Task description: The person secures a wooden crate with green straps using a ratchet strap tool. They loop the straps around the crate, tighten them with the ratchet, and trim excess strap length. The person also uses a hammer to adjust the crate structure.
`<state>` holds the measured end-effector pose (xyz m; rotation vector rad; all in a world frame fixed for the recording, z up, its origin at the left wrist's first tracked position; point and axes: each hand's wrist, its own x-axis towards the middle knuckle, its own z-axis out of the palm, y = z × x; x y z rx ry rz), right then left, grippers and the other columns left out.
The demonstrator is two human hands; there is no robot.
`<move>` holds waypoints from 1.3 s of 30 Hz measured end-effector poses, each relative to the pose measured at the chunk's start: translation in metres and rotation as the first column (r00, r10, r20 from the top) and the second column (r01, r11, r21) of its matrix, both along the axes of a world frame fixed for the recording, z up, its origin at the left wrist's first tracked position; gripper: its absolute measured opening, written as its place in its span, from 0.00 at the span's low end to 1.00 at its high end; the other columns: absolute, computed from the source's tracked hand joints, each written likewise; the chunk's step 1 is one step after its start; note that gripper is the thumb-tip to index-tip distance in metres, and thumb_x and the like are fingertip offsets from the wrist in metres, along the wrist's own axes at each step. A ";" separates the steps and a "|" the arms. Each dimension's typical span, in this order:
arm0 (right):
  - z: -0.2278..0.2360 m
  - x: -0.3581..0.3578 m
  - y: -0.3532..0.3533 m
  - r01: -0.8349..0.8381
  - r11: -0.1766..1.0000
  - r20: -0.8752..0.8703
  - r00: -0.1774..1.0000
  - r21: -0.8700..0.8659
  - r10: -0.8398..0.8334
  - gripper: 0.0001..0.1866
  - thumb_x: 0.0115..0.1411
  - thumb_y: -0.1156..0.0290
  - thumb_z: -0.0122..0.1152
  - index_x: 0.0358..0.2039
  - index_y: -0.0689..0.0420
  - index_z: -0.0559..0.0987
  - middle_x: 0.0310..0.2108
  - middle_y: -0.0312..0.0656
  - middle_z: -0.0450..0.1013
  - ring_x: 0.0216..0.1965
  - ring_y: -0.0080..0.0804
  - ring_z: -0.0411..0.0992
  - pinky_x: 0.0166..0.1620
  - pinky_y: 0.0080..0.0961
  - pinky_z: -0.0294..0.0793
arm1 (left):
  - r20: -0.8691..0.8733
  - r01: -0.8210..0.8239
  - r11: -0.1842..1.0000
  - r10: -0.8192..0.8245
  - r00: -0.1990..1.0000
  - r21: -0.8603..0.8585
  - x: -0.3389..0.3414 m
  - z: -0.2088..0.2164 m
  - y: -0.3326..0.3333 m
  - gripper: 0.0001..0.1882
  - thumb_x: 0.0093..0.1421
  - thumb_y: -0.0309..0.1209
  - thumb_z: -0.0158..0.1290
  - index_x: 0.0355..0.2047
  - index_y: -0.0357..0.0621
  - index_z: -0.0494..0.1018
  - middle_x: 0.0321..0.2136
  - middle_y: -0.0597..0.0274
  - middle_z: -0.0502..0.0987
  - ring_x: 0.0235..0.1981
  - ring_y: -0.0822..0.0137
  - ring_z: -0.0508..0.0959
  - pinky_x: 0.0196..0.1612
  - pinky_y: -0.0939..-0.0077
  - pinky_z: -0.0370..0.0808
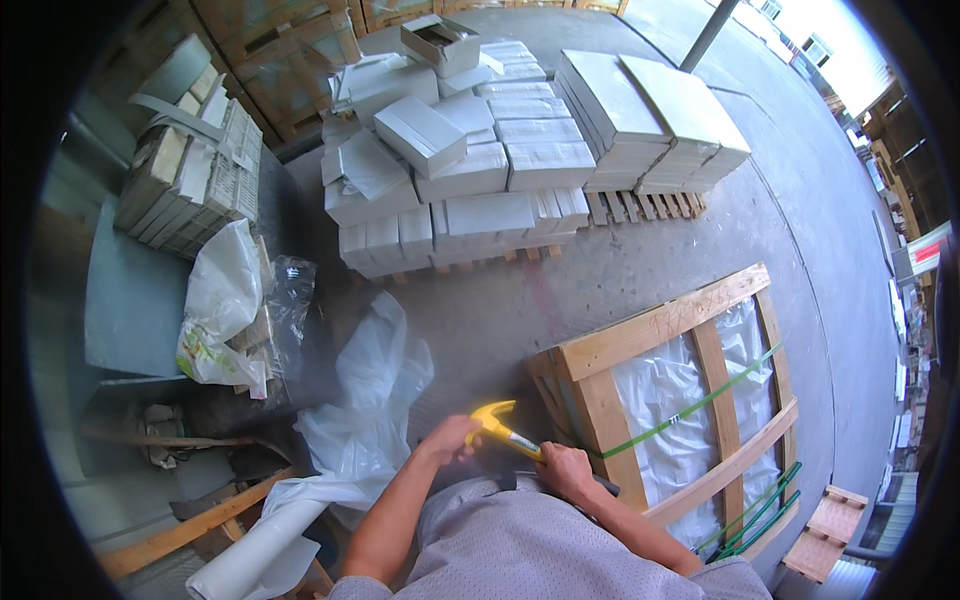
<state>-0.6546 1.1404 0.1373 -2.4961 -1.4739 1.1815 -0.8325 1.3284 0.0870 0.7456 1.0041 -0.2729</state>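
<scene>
Hammer (pixel 520 442): It is sitting just below the middle of the frame, tilting down to the right in front of the grey shirt (pixel 520 545).
Weight: The yellow head is probably making one end heavy, while the handle is likely feeling lighter.
Hardness: It is looking stiff all over, so I am guessing it is not bending or breaking easily.
Slipping: The head is looking smooth, so it may be sliding a bit in bare skin.
Good place to hold: The handle is offering the best spot, near the dark end. The curved tip is looking pokey.
Colours: The head is showing bright yellow, its tip curving right. The neck is showing a pale patch, and a dark end is poking out.
Right hand (pixel 567 470): Its fingers are wrapping all around the handle, leaving no gap that I am seeing.
Left hand (pixel 452 438): Its fingers are curling partway in by the head. They are seeming to touch it, but I cannot tell if they are gripping.
Wooden crate (pixel 709 380): It is standing beside the right hand, lower right, with a green strap (pixel 690 410) crossing it.
Plastic sheet (pixel 365 400): It is lying crumpled, left of the left hand.
</scene>
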 end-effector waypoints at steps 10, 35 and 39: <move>-0.045 0.074 -0.009 0.310 0.888 -0.267 0.874 -0.338 -0.407 0.27 0.55 0.46 0.60 0.35 0.62 0.76 0.29 0.55 0.75 0.33 0.47 0.75 0.38 0.40 0.71 | -0.108 0.101 0.995 -0.099 0.989 0.010 0.112 -0.057 0.087 0.11 0.62 0.37 0.49 0.39 0.45 0.72 0.19 0.67 0.69 0.12 0.78 0.60 0.13 0.81 0.54; -0.087 0.054 0.074 0.846 0.414 -0.132 0.393 -0.337 -0.910 0.25 0.56 0.51 0.61 0.35 0.65 0.78 0.27 0.53 0.77 0.31 0.45 0.78 0.37 0.36 0.74 | -0.310 0.761 0.573 -0.696 0.648 0.306 0.311 -0.181 0.169 0.15 0.56 0.36 0.50 0.39 0.46 0.81 0.18 0.62 0.75 0.14 0.72 0.71 0.17 0.73 0.66; -0.089 0.057 0.076 0.838 0.398 -0.184 0.353 -0.373 -0.917 0.26 0.56 0.50 0.60 0.36 0.66 0.78 0.30 0.57 0.77 0.34 0.49 0.77 0.39 0.39 0.74 | -0.304 0.766 0.486 -0.720 0.624 0.420 0.307 -0.214 0.163 0.15 0.56 0.36 0.49 0.39 0.47 0.81 0.17 0.62 0.75 0.13 0.71 0.70 0.15 0.72 0.65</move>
